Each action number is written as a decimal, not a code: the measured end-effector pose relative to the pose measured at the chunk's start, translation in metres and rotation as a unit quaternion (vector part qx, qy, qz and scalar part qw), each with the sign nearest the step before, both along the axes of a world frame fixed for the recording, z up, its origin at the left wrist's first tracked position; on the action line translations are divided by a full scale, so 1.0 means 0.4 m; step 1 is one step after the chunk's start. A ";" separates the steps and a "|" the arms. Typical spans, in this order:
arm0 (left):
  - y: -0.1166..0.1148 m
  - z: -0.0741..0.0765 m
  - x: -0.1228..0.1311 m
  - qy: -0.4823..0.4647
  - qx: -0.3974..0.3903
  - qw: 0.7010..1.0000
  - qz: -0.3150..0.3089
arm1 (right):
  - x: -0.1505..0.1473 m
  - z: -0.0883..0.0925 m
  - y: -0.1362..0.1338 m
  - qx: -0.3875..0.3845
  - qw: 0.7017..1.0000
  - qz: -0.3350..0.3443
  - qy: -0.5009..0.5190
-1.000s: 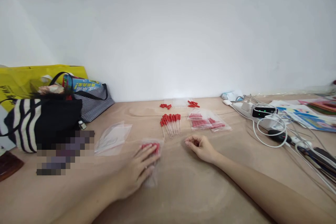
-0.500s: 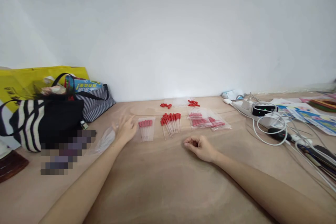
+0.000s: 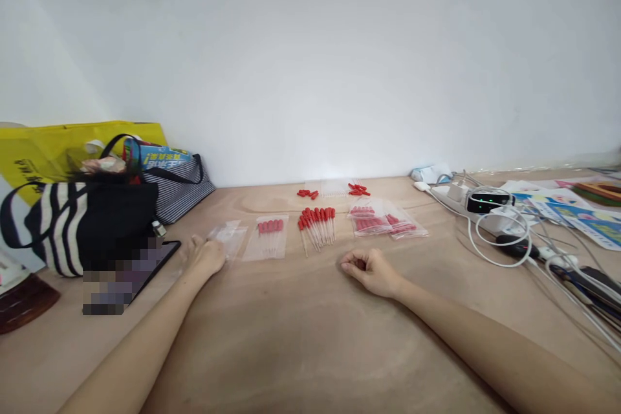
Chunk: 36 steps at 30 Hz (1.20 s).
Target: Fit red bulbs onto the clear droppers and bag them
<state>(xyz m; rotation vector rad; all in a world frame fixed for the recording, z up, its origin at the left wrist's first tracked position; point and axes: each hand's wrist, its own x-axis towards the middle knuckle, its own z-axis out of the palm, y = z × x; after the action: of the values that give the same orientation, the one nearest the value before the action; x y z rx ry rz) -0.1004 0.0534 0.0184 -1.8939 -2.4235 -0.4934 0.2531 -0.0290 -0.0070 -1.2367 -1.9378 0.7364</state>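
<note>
My left hand [image 3: 206, 257] is over the table at the left, its fingers apart and a little blurred, beside a clear plastic bag [image 3: 229, 238]. No object shows in it. My right hand [image 3: 372, 273] rests on the table with its fingers curled in and nothing visible in them. Between the hands lies a clear zip bag [image 3: 252, 246] with several red-bulbed droppers [image 3: 270, 226] in a row. To its right, a fan of loose red-topped droppers [image 3: 317, 226] lies on the wood. Filled zip bags [image 3: 371, 223] overlap farther right.
Small red bulbs [image 3: 307, 194] and more red bulbs [image 3: 359, 189] lie near the wall, with clear thin tubes between. Left stand a black striped bag [image 3: 107, 220] and a dark flat device [image 3: 158, 265]. Right are a power strip [image 3: 441, 194], white cables [image 3: 478, 246] and printed sheets [image 3: 582, 220].
My left hand has moved left and back, away from the dropper bag. The clear plastic bag now lies to the right of that hand, next to the dropper bag. My right hand stays put.
</note>
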 end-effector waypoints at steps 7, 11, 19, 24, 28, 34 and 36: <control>-0.137 0.083 0.215 0.051 -0.053 0.865 -0.497 | 0.042 0.013 0.015 0.165 0.979 -0.118 0.028; -0.186 0.051 0.358 0.041 -0.087 0.789 -0.607 | 0.056 0.031 -0.006 0.216 0.972 -0.088 0.015; -0.185 -0.030 0.350 -0.198 0.058 0.860 -0.466 | 0.030 0.013 -0.033 0.164 0.971 0.128 -0.120; -0.200 -0.025 0.306 -0.420 -0.001 0.842 -0.339 | 0.026 0.011 -0.029 0.146 0.965 0.153 -0.153; -0.213 -0.008 0.311 -0.488 -0.068 0.824 -0.280 | 0.028 0.011 -0.028 0.142 0.967 0.151 -0.147; -0.222 -0.005 0.321 -0.542 -0.087 0.799 -0.245 | 0.029 0.006 -0.026 0.142 0.970 0.147 -0.135; -0.222 -0.009 0.323 -0.555 -0.078 0.791 -0.246 | 0.029 0.006 -0.026 0.141 0.970 0.147 -0.135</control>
<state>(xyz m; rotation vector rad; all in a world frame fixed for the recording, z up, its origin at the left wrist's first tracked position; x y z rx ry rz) 0.0288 -0.0352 0.0146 -2.8581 -2.3686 -1.9786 0.2648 -0.0392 -0.0046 -0.9225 -2.3895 0.4280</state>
